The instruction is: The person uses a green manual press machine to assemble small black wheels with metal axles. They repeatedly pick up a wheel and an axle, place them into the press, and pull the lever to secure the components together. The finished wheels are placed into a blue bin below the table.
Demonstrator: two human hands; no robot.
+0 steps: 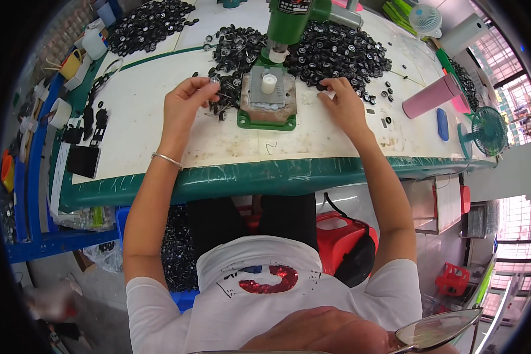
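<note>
My left hand (186, 106) is closed left of the press base, its thumb and fingertips pinching a small wheel with a metal pin (215, 79). Pinned black wheels (236, 50) lie heaped just beyond it. In the middle stands a green bench press (286, 23). Below its ram, a white round peg (268, 84) sits upright on a grey metal plate (256, 88) over the base. To the right of the base, my right hand (347, 109) has its fingers curled at the near edge of a heap of black wheels (342, 53). Whatever its fingertips hold is too small to make out.
Another wheel heap (150, 26) lies at the far left. A black phone (83, 161) rests near the left front edge. On the right are a pink tumbler (430, 96), a blue case (442, 124) and a small green fan (488, 131). A blue crate of parts (180, 253) stands below the table.
</note>
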